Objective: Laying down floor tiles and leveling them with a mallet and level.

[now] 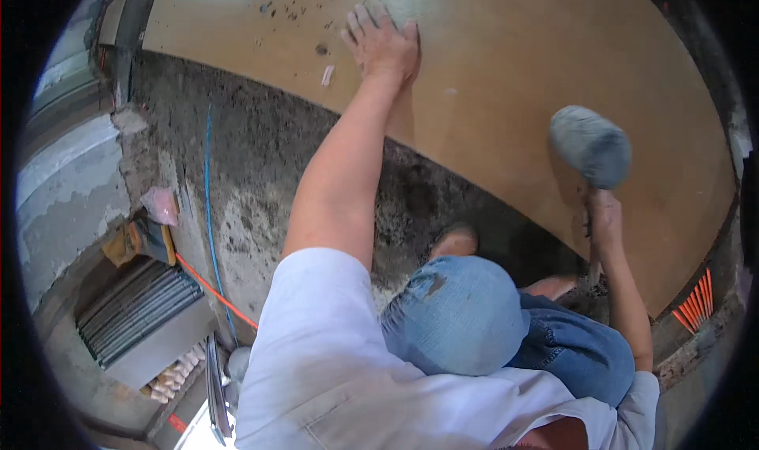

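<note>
My left hand (385,45) lies flat on a large tan floor tile (482,62), its fingers spread. Beside it are a small pale pink strip (328,75) and scattered dark crumbs of mortar. In my right hand (605,221) is the handle of a mallet (591,145) with a thick, dusty grey head. The head is over the right part of the tile; whether it touches the surface I cannot tell. My knee in blue jeans is bent between my arms, and my feet are by the tile's near edge.
Rough dark mortar (261,134) borders the tile's near edge. A blue cable (209,181) and an orange tube (213,289) run along the left. Farther left stand a stack of grey slabs (142,315) and a pink plastic bag (161,206). Several orange tubes (696,304) emerge at the right.
</note>
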The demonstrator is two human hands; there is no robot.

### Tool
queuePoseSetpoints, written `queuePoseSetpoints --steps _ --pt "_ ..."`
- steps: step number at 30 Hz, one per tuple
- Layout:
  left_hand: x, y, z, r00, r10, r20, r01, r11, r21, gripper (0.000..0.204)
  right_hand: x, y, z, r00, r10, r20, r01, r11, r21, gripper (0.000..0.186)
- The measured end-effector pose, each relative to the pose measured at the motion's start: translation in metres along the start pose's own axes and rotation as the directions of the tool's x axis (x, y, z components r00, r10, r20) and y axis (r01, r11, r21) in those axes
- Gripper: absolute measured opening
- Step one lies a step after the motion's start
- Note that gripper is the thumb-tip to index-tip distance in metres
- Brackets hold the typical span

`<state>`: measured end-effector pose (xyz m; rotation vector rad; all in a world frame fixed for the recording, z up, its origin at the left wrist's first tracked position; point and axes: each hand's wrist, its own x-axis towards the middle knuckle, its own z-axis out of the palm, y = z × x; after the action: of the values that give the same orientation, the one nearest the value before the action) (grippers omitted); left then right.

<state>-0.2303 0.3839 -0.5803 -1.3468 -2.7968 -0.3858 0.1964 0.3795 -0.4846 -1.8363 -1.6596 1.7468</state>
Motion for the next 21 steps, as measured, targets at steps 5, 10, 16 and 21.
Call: queuePoseSetpoints --steps 5,10,16,21 --pt "0.018 -0.006 -0.001 0.999 0.009 0.043 -0.011 0.999 0.045 0.072 0.039 -0.051 0.015 0.984 -0.049 0.170 0.078 0.983 -0.169 0.040" --pt "0.020 0.016 -0.009 0.999 0.040 0.036 -0.041 0.999 0.031 0.071 0.067 -0.099 0.020 0.974 -0.189 0.123 0.199 0.978 -0.067 0.044" --pt "0.009 0.002 0.002 0.998 0.018 0.060 -0.022 0.998 0.055 0.071 0.118 -0.145 0.048 0.962 -0.246 0.119 0.260 0.958 -0.123 0.048" --pt "0.013 0.005 0.004 0.997 0.036 0.066 -0.042 0.996 0.080 0.071 0.171 -0.149 0.052 0.935 -0.354 0.007 0.351 0.926 -0.137 0.059"
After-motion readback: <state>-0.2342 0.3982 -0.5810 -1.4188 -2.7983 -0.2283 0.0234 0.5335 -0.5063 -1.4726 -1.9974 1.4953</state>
